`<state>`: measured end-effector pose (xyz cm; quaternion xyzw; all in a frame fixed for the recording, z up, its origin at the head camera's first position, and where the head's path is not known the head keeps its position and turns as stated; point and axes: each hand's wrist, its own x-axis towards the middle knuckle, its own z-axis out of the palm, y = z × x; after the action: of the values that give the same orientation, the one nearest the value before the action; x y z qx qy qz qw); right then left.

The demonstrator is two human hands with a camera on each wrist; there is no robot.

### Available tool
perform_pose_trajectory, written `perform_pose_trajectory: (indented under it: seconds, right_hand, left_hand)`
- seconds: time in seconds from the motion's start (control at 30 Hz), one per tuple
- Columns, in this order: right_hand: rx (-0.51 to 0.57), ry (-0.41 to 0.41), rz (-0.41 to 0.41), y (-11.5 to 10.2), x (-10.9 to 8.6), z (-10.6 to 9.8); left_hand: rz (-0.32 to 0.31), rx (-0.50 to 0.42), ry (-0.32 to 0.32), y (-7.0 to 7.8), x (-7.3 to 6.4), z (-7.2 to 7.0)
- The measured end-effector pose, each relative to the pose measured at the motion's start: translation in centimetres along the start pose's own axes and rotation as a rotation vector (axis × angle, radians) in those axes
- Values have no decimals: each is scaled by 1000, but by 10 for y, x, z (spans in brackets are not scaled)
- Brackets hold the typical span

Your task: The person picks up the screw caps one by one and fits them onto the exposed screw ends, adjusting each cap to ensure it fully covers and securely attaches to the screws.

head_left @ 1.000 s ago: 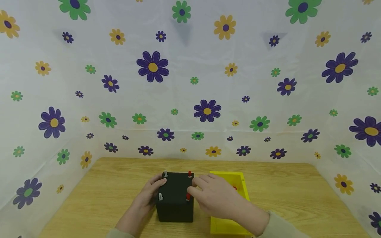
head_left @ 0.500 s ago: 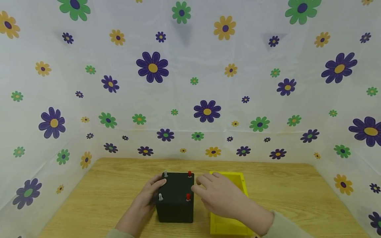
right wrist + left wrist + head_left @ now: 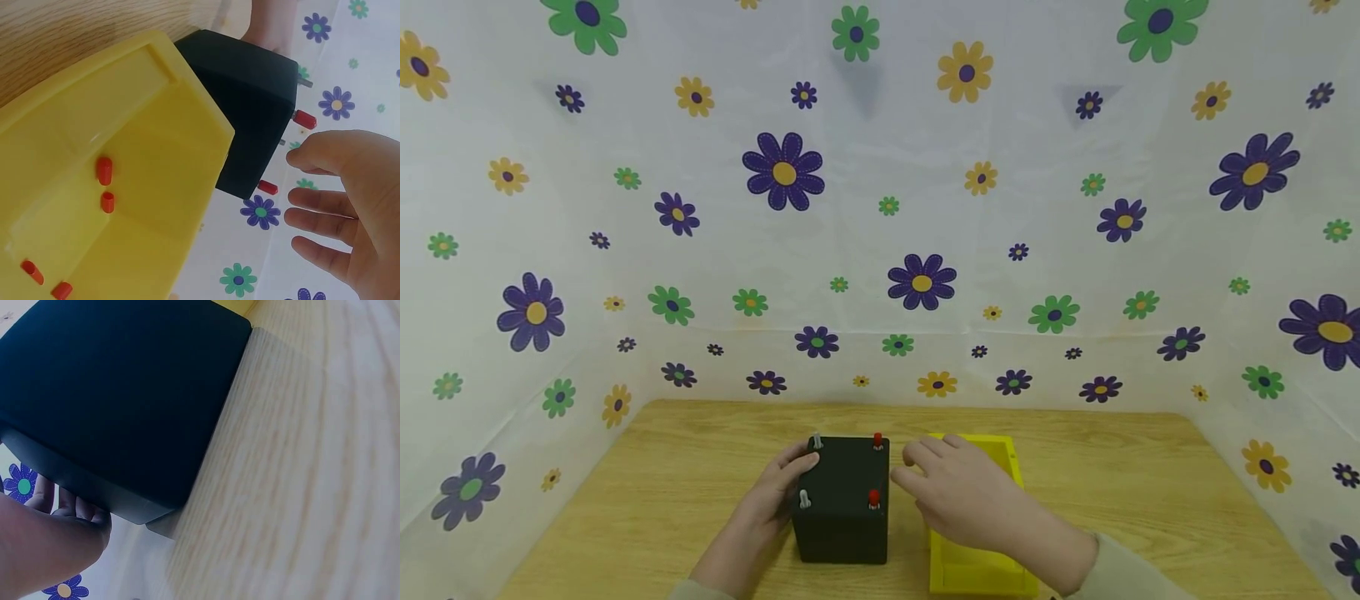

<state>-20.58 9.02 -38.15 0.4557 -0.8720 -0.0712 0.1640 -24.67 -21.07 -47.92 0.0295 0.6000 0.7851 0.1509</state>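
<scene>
box point(image 3: 844, 472) stands upright on the table point(image 3: 700, 467), just left of the yellow bin point(image 3: 981, 575). the left hand point(image 3: 775, 492) grips its left side, thumb over the top edge. the right hand point(image 3: 958, 492) hangs near the right side, fingers loosely parted, nothing seen in them. the near cap point(image 3: 874, 499) and far cap point(image 3: 877, 441) cover the right-hand posts; the near post point(image 3: 805, 499) and far post point(image 3: 817, 441) on the left are bare. loose caps point(image 3: 105, 170) lie in the bin.

the step in hand looks like capping the posts. to do it well, pinch each cap by its closed end, hollow end down, and press straight along the post, since a sideways shove could tip it. brace the box firmly, with the left thumb clear of the far post, and reach over the capped pair without brushing them.
</scene>
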Motion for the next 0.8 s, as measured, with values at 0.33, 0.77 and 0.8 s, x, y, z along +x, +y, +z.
perform_pose_trajectory:
  seconds: [0.33, 0.77, 0.8]
  right_hand:
    - [-10, 4, 3, 4, -3, 3]
    - [-46, 39, -3, 9, -11, 7]
    - [-45, 35, 0, 9, -12, 8]
  left_hand:
    - [-5, 10, 3, 0, 0, -1]
    - [-7, 4, -2, 0, 1, 0]
    - [-8, 4, 2, 0, 1, 0]
